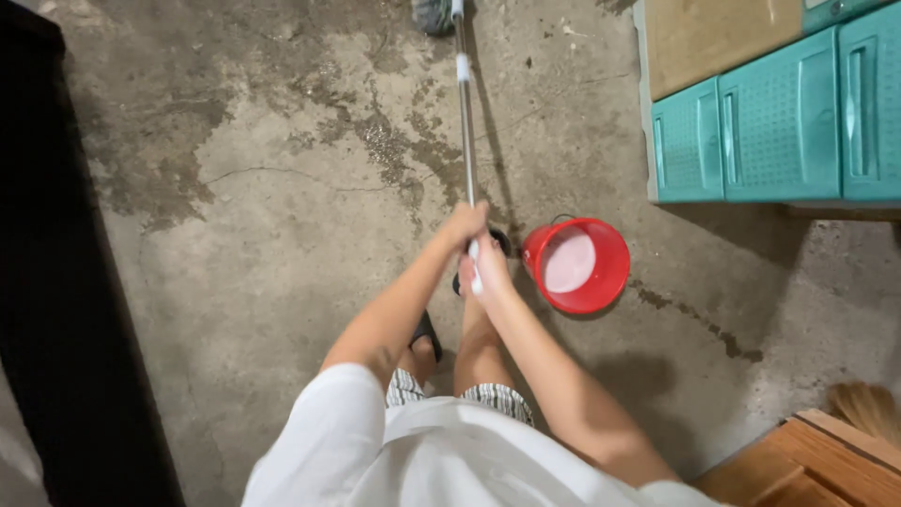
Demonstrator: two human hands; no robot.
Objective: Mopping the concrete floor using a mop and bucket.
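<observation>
Both my hands grip a long metal mop handle [465,122] that runs straight away from me to a grey mop head [432,14] at the top edge. My left hand [465,223] is wrapped around the pole higher up. Just below it, my right hand [488,265] closes on the white end of the handle. A red bucket [601,246] holding pale pinkish water stands on the floor right of my hands. My legs and dark sandals show beneath the hands.
The concrete floor [282,188] is cracked, with damp patches. Teal plastic drawer units [779,122] stand at the upper right. A wooden piece [817,465] sits at the lower right, and a black panel [56,282] runs along the left.
</observation>
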